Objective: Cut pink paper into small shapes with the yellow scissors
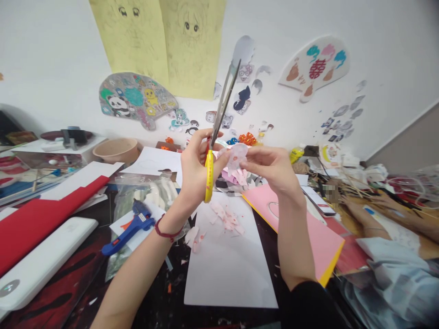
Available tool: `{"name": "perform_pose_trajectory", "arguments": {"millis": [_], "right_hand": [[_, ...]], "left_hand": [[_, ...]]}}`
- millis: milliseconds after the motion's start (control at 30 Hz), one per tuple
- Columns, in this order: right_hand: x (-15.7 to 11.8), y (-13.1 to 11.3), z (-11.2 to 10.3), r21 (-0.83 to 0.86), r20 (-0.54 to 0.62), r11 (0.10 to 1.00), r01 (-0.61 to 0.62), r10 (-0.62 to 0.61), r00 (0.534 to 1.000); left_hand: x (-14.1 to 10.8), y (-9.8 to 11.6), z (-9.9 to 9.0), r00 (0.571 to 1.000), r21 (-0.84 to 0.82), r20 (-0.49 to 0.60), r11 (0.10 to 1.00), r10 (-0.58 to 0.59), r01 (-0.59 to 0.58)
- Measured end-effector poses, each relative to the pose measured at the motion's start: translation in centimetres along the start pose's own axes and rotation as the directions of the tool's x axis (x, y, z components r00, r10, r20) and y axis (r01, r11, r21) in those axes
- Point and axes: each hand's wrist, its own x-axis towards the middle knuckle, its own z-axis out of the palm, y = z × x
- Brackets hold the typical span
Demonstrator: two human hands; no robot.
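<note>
My left hand (194, 171) is closed around a pair of scissors (210, 176) by the yellow handle, the metal blades pointing up and slightly apart. Its fingertips also touch the left edge of a thin, pale pink, wavy-edged petal-like piece (236, 155) with a small orange mark. From the other side, my right hand (276, 170) pinches that piece between thumb and fingers. Pink scraps (228, 219) lie below on a white sheet of paper (233, 269). Behind the hands, more pink pieces (235, 176) are partly hidden.
A blue glue gun (137, 226) lies left, beside plastic bags and a long white device (48, 260). Pink card (318, 242) and a phone (318, 201) lie right. Another person's arm (358, 214) rests at far right. A beige bowl (116, 150) stands at the back.
</note>
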Motion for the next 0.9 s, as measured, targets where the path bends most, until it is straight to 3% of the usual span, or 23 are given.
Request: {"name": "perform_pose_trajectory", "arguments": {"millis": [467,667,900], "right_hand": [[-0.30,-0.28,0.18,-0.027,-0.055,0.999,0.026,-0.027,0.998],[-0.51,-0.41,-0.09,-0.019,-0.020,0.999,0.029,-0.029,0.999],[-0.79,-0.87,0.20,0.004,-0.081,1.000,0.031,-0.030,0.996]], "left_hand": [[-0.14,-0.14,0.07,1.000,-0.011,0.029,1.000,-0.010,0.010],[-0.22,-0.08,0.10,1.000,-0.004,0.014,1.000,-0.004,0.004],[-0.43,0.15,0.26,1.000,-0.017,0.006,1.000,-0.011,0.011]]}}
